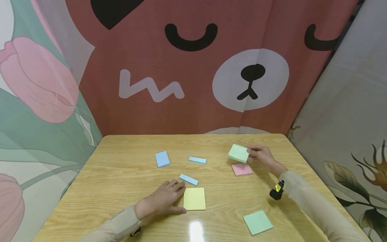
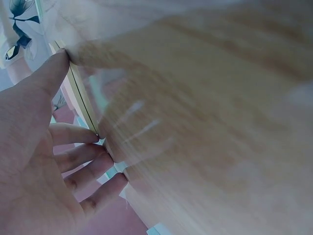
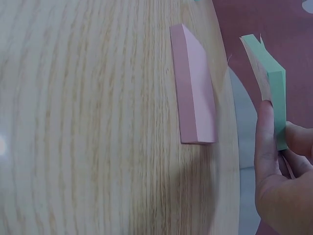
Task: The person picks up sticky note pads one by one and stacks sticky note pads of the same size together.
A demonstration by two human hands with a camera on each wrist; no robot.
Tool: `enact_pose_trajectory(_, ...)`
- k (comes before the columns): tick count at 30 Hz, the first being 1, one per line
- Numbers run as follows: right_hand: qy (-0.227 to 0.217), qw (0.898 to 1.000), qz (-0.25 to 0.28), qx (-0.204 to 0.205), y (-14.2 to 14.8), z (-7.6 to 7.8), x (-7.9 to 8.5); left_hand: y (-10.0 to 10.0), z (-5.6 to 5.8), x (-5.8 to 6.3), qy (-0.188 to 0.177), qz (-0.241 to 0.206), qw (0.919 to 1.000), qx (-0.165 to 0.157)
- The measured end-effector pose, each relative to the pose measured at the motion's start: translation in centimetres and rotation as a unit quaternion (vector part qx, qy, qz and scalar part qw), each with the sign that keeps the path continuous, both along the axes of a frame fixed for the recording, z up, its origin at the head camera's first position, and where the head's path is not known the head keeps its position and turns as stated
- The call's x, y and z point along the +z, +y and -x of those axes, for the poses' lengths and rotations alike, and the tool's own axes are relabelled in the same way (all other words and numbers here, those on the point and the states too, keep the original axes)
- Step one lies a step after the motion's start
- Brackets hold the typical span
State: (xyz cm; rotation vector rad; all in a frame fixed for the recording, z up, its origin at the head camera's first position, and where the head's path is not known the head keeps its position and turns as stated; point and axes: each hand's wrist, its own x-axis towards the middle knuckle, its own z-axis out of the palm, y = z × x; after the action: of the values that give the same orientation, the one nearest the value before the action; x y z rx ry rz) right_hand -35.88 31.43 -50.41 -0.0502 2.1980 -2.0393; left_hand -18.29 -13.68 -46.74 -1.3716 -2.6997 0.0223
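My right hand pinches a light green sticky note pad by its right side, thumb against fingers. The pad is raised and tilted over a pink sticky note pad, which lies on the table. In the right wrist view the green pad appears edge-on. My left hand rests on the table with loosely bent fingers, thumb and forefinger at the left corners of a yellow sticky note pad. A narrow blue sticky note pad lies just beyond its fingertips.
Farther back on the wooden table lie a blue square pad and another narrow blue pad. A second green pad is at the front right. Printed curtains, one with a bear face, stand around the table.
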Motion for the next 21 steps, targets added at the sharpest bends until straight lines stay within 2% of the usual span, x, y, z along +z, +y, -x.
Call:
enact_pose_trajectory(11, -0.004, 1.0, -0.014, 0.002, -0.9, -0.6, 0.3, 0.0, 0.1, -0.1, -0.003, -0.01, 0.9999, 0.002)
enact_pose_trajectory(21, 0.001, 0.999, -0.016, 0.028, -1.4, -1.5, 1.0, 0.0, 0.1, -0.3, -0.005, -0.008, 0.9999, 0.003)
